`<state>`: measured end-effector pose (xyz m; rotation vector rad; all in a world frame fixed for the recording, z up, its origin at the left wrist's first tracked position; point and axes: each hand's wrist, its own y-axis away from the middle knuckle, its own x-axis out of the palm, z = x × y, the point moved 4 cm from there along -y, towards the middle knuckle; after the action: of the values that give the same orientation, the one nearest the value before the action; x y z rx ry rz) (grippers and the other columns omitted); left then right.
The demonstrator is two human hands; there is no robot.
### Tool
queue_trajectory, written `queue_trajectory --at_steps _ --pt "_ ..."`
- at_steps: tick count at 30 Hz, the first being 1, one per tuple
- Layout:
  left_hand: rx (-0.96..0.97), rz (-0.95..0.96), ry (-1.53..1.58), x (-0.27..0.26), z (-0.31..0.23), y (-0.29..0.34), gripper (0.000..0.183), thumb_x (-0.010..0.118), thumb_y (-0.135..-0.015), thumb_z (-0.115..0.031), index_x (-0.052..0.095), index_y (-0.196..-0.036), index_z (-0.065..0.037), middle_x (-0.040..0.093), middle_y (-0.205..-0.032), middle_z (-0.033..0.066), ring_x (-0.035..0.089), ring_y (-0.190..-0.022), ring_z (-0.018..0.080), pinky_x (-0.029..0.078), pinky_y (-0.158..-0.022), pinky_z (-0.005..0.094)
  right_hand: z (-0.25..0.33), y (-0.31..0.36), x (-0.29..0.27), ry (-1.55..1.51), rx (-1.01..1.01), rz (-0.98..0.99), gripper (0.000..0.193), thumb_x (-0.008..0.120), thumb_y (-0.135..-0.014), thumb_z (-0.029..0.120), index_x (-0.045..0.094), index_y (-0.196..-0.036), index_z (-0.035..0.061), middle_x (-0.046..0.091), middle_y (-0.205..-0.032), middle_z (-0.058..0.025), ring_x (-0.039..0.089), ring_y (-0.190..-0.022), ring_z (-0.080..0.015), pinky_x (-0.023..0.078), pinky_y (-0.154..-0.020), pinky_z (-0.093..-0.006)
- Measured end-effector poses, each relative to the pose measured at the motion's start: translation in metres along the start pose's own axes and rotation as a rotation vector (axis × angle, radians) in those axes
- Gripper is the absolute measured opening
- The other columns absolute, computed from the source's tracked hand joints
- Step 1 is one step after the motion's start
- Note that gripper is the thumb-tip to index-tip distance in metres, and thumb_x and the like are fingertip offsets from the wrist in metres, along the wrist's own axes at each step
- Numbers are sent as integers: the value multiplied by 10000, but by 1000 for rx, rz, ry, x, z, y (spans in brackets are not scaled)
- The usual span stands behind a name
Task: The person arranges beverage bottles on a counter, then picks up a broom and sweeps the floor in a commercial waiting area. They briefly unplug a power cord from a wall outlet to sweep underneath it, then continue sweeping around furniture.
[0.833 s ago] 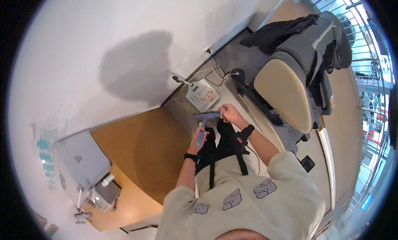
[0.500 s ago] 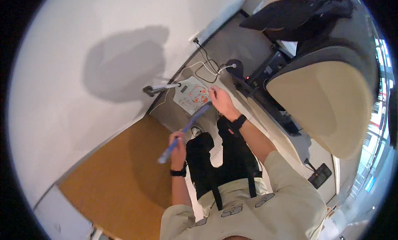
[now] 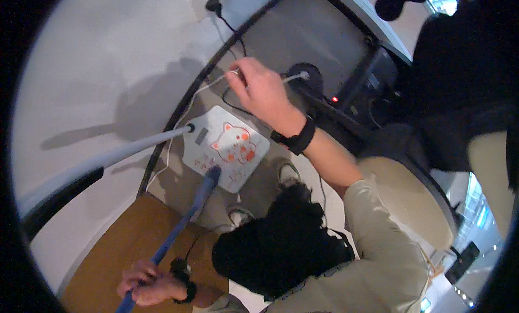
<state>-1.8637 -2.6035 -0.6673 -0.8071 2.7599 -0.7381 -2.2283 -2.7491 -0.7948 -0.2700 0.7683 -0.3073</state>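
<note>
My left hand (image 3: 148,283) is wrapped round a blue pole (image 3: 178,229), low at the left. The pole slants up and away, and its darker far end hangs over a white bathroom scale (image 3: 216,118) with an orange-and-white cat drawing. My right hand (image 3: 262,91) reaches beyond the scale, its fingers curled together at a thin white cable (image 3: 205,87). The cable seems pinched at the fingertips. It passes behind the hand toward a white plug on a round dark base (image 3: 311,77).
A pale pole (image 3: 119,153) with a black part leans in from the left by the wall. A black plug (image 3: 214,4) sits in the wall socket. Dark equipment (image 3: 373,77) with a red light and a beige chair seat (image 3: 405,196) stand at right; a brown board (image 3: 116,232) lies at lower left.
I have bent closer to the floor. My right hand has moved from beside the scale to the white cable. My left hand, still round the blue pole, has moved lower left in view.
</note>
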Motion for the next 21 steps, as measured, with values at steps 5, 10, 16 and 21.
queue_trajectory --at_steps 5,10,16,21 --pt "-9 -143 -172 -13 35 14 350 483 -968 -367 423 -749 -100 336 -590 1 274 -421 74 216 -362 233 -24 -53 37 219 -154 -264 383 561 -897 374 537 -1015 10 566 -915 -186 606 -784 -365 518 -636 -413" --pt "-154 -124 -237 -20 63 28 327 430 -999 -308 343 -764 -97 274 -524 -14 313 -395 79 289 -387 217 -28 -92 51 339 -199 -332 446 535 -915 414 532 -1087 2 553 -994 -205 599 -852 -371 518 -686 -421" --pt "-88 -107 -162 -51 64 31 316 438 -995 -313 336 -788 -97 276 -525 -12 323 -401 83 297 -392 217 -74 -127 62 557 -205 -129 411 508 -929 398 554 -921 -10 592 -891 -201 600 -814 -387 508 -702 -466" --pt "-64 -135 -161 -61 67 37 295 445 -1000 -297 397 -788 -98 277 -587 -16 304 -450 80 290 -428 236 -89 -138 71 393 -260 -33 398 486 -942 386 552 -913 -6 603 -902 -215 588 -850 -407 493 -720 -478"
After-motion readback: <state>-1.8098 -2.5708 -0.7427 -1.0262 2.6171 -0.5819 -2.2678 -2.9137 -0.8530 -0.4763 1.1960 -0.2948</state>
